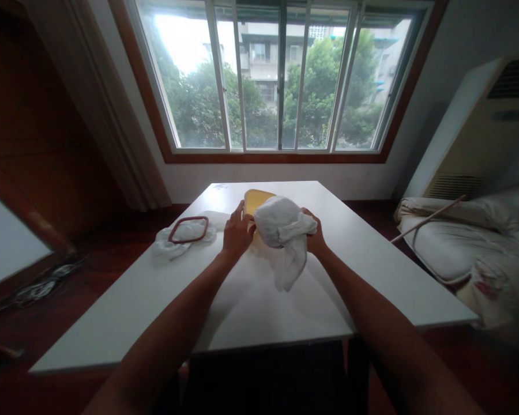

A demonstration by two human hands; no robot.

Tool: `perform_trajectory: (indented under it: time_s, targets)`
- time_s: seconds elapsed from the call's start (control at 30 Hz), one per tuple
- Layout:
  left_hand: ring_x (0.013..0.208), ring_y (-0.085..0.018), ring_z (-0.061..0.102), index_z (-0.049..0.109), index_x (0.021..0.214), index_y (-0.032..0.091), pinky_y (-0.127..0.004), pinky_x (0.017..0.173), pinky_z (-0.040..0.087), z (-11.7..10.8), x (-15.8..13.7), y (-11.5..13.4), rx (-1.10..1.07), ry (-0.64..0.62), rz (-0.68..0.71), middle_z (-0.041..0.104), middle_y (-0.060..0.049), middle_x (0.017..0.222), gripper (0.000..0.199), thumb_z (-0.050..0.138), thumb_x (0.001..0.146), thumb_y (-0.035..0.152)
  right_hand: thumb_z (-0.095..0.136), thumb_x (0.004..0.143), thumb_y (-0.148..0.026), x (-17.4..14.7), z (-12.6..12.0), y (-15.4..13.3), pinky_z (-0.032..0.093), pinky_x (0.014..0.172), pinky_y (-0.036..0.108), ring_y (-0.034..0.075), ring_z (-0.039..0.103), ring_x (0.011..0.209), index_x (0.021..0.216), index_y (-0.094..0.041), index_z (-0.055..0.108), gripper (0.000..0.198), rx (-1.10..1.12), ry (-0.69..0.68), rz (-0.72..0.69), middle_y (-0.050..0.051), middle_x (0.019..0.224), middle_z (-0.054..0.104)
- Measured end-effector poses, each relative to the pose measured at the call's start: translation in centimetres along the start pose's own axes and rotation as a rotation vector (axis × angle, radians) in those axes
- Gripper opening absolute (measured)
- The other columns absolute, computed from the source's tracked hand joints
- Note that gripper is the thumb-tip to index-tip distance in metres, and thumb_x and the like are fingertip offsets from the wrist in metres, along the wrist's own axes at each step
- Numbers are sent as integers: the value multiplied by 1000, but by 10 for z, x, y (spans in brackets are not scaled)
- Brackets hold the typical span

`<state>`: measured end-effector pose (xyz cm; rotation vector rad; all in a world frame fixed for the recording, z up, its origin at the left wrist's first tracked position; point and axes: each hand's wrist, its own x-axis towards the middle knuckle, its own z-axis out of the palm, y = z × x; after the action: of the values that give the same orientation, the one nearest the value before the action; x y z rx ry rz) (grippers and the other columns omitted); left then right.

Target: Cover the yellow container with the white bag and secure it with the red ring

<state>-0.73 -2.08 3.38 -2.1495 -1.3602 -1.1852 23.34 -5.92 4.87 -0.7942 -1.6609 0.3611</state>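
Observation:
A yellow plastic container (255,199) with a rounded rim is held above the table, its lower part mostly hidden. My left hand (237,233) grips its left side, fingers up along the wall and the thumb near the bag. Over the right part of the container spreads a crumpled white plastic bag (281,222), one end hanging loose below. My right hand (315,233) is closed on the bag's right side; its fingertips are partly hidden behind the plastic. To the left, a reddish-brown rounded-square ring (192,218) rests on more white plastic bags (168,249).
The white table (125,311) stands before a wide window (281,86). At the right are a covered sofa (454,242) with a thin stick (432,217) on it and a tall air conditioner (462,132). Cables (47,285) lie on the floor at the left.

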Motion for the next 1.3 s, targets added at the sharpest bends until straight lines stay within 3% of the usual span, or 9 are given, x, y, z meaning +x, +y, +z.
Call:
perform_trajectory:
  time_s: [0.17,0.3,0.4,0.63,0.93,1.0,1.07,1.17,1.3]
  targets:
    - [134,-35,45,59,97,20,-51,99,48,1,-3,10,-8,-27,106,36,-13,155,13,63,85,19,59,70,-35,1,0,-1,48,71,31,19,55,79,89,-22,48,26,-124,126,-47,3,87,58]
    - [131,-34,47,57,121,22,-51,101,47,2,-5,21,-16,-74,185,43,-13,151,38,63,84,18,60,67,-26,3,4,4,47,73,32,22,56,85,92,-21,50,27,-375,153,-51,6,93,60]
    - [128,-34,49,54,130,22,-51,104,46,3,-6,27,-33,-67,218,46,-13,148,46,61,84,17,59,68,-24,4,6,8,46,71,31,23,58,86,90,-20,54,23,-553,87,1,7,95,61]
    - [128,-31,47,59,121,24,-52,106,47,-1,-4,28,-119,-44,266,42,-11,149,32,59,89,25,64,74,-28,7,7,0,45,68,28,22,65,84,101,-18,65,29,-845,-129,171,10,106,66]
    - [130,-30,46,62,115,21,-50,106,48,1,-3,26,-105,-77,240,43,-10,151,31,51,87,12,68,75,-41,9,6,-5,48,68,35,29,69,83,95,-17,71,32,-934,-388,261,16,99,70]
    - [130,-30,47,62,115,22,-51,106,48,1,-4,25,-98,-86,231,44,-9,150,33,53,86,11,67,75,-38,9,3,-6,49,69,35,29,68,83,96,-17,69,31,-930,-383,239,15,102,70]
    - [129,-30,48,61,117,24,-51,106,48,1,-4,24,-98,-73,215,44,-8,150,36,55,84,12,64,74,-31,8,0,-8,50,70,35,28,67,86,106,-17,66,35,-914,-295,188,14,109,67]
    - [130,-31,46,57,126,25,-51,106,49,1,-3,24,-126,-52,200,44,-9,150,42,57,85,14,59,72,-20,8,-5,-10,52,74,35,27,64,94,128,-18,54,56,-840,-157,69,13,126,58]
    - [129,-30,48,41,143,21,-47,105,51,1,-5,26,-197,-37,207,47,-12,146,60,54,86,12,58,74,-17,8,-4,-10,53,85,36,28,58,110,139,-20,48,65,-748,-200,-82,13,139,49]
